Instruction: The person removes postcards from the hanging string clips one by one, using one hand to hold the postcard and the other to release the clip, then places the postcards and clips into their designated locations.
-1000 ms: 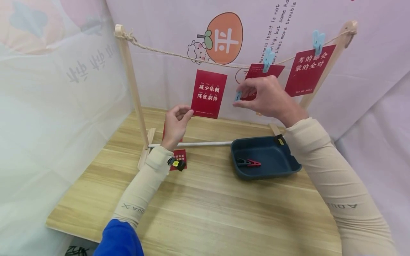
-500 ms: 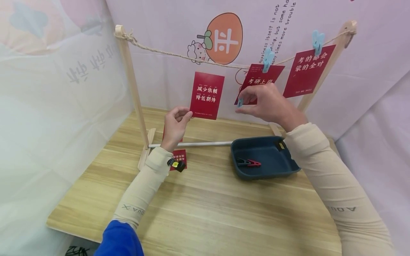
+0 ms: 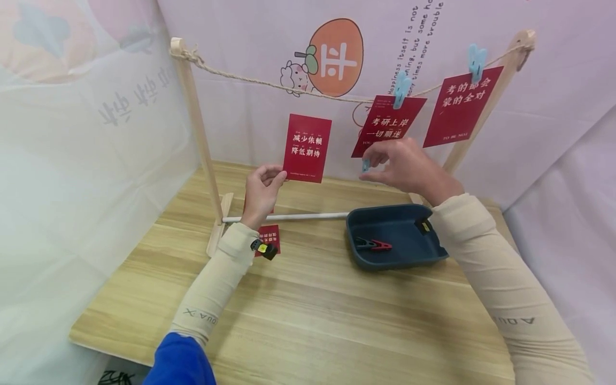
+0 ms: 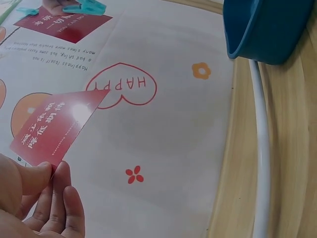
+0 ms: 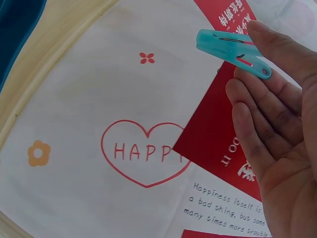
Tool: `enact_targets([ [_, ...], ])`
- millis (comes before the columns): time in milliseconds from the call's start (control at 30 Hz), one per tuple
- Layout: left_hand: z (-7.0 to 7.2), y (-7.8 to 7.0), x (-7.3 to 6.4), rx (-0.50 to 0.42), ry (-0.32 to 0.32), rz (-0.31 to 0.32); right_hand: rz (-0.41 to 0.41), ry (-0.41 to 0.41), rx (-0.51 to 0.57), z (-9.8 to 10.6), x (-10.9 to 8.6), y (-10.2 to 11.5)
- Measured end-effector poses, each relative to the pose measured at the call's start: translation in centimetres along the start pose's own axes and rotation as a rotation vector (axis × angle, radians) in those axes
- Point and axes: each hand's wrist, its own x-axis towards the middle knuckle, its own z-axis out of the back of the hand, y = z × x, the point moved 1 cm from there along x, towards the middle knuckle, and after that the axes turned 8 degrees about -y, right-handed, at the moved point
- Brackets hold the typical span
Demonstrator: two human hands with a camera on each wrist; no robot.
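Observation:
My left hand (image 3: 262,195) pinches a red card (image 3: 307,155) with white lettering by its lower left corner, holding it upright below the twine (image 3: 269,84). Between thumb and fingers of my right hand (image 3: 406,170) is a light blue clothespin (image 5: 230,47), seen side-on in the right wrist view. That hand is just below a second red card (image 3: 385,118), overlapping its lower edge in the head view. Another blue clothespin (image 3: 401,91) fixes this card to the twine. Farther right, a third card (image 3: 457,117) hangs from its own blue clothespin (image 3: 476,64).
The twine sags between two wooden posts (image 3: 192,112). A white rod (image 3: 313,216) runs low between their feet. On the wooden table (image 3: 308,310) stands a dark blue tray (image 3: 394,264) holding a red clothespin (image 3: 381,245) and a dark one. Red cards (image 3: 270,238) lie partly behind my left arm.
My left hand has tilted the card a little down and to the left. My right hand has sunk with its clothespin, uncovering more of the middle card's lettering.

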Motion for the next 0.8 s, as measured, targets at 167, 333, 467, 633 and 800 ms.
enact_targets([
  [167,0.0,0.4,0.0,0.035,0.002,0.027,-0.004,0.009,0.001,-0.4,-0.5,-0.7],
  [333,0.0,0.9,0.1,0.043,-0.001,0.039,-0.002,0.023,-0.006,-1.1,-0.8,-1.4],
  [467,-0.1,1.2,0.2,0.045,-0.004,0.049,0.01,0.032,0.012,-1.4,-1.0,-1.9],
  [633,-0.1,1.6,0.2,0.054,-0.009,0.051,0.021,0.05,0.026,-1.9,-1.4,-2.5],
  [800,-0.2,2.3,0.3,0.059,-0.014,0.057,0.024,0.076,0.022,-2.6,-1.9,-3.4],
])
